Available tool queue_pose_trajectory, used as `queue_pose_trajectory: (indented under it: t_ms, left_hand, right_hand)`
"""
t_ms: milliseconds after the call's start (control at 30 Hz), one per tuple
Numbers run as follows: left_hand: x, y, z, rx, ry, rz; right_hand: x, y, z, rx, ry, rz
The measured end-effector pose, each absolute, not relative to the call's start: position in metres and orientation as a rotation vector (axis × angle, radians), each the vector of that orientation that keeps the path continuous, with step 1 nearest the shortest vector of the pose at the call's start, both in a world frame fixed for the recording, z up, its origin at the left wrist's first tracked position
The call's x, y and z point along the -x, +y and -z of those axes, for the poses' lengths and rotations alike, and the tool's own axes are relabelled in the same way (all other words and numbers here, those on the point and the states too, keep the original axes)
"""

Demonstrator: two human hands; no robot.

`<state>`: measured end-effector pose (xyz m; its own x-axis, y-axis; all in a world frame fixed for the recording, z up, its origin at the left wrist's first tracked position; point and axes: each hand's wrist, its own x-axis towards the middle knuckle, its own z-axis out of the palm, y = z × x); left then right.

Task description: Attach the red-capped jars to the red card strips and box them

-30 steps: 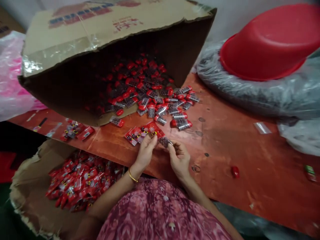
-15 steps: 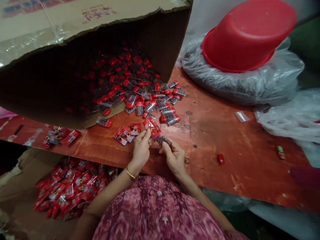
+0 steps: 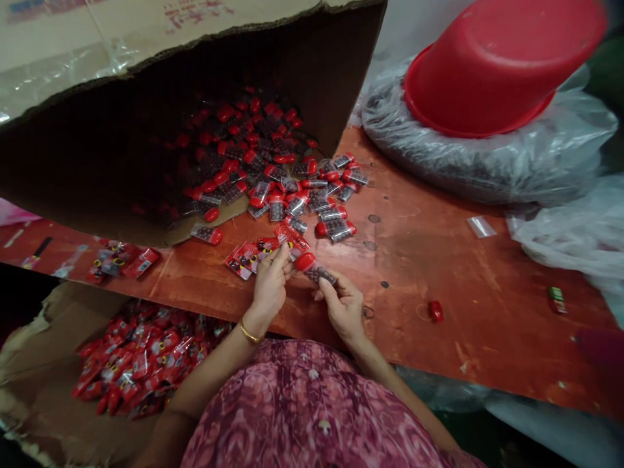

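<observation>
My left hand (image 3: 270, 285) pinches a red printed wrapper (image 3: 288, 238) at the near edge of the reddish table (image 3: 439, 260). Just to its right, my right hand (image 3: 344, 305) grips a small clear vial with a red cap (image 3: 314, 268), its capped end pointing at the wrapper's mouth. A few flat red wrappers (image 3: 244, 257) lie on the table beside my left hand. Beyond my hands, several loose red-capped vials (image 3: 302, 195) spill from a big tipped cardboard box (image 3: 146, 78).
A torn carton (image 3: 43, 364) below the table's left edge holds several wrapped red packets (image 3: 141, 357). A red basin (image 3: 497, 65) rests upside down on a grey plastic-wrapped bundle (image 3: 487, 162) at the back right. A loose red cap (image 3: 435, 311) and a small clear bag (image 3: 481, 226) lie on the table.
The vial in my right hand has come up toward the wrapper's opening, and its red cap now shows. The camera shifted slightly; both hands stay at the table edge.
</observation>
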<state>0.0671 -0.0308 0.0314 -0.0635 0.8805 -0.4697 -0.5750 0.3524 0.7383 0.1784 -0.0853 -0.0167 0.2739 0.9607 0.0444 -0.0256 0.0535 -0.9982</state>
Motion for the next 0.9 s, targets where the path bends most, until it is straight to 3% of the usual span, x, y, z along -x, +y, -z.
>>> queue_pose_trajectory:
  t_ms: [600,900]
  left_hand:
    - [-0.061,-0.032,-0.021,-0.470,1.105,-1.137]
    - [-0.071,-0.037,-0.018,-0.537,0.990,-1.222]
  right_hand:
    - [-0.185,-0.080,0.010,1.269,-0.962,-1.202]
    - [-0.181,-0.083,0.016,1.320,-1.126,-0.919]
